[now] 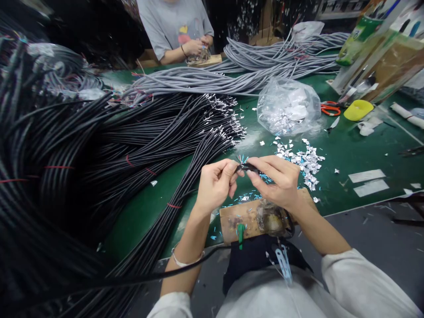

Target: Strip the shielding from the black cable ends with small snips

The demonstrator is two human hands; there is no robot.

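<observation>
A black cable (248, 167) runs between my two hands, with thin blue, white and dark wires (243, 159) fanning up from it. My left hand (218, 181) is closed, thumb against fingers, at one side of the wires. On the other side my right hand (278, 179) pinches the black part between thumb and fingers. My fingers partly hide the cable. Below my hands lies a wooden board (233, 223) with a green clip (240, 234) and a dark, stained lump (272, 217). Blue wire scraps and silver foil pieces (308, 161) are strewn nearby.
Bundles of black cables (159, 128) fill the left side, some tied with red. Grey cables (198, 81) cross the back. A see-through plastic bag (288, 106), orange-handled scissors (329, 108) and a yellow object (358, 110) lie right. Across the table, a person (179, 31) works with both hands.
</observation>
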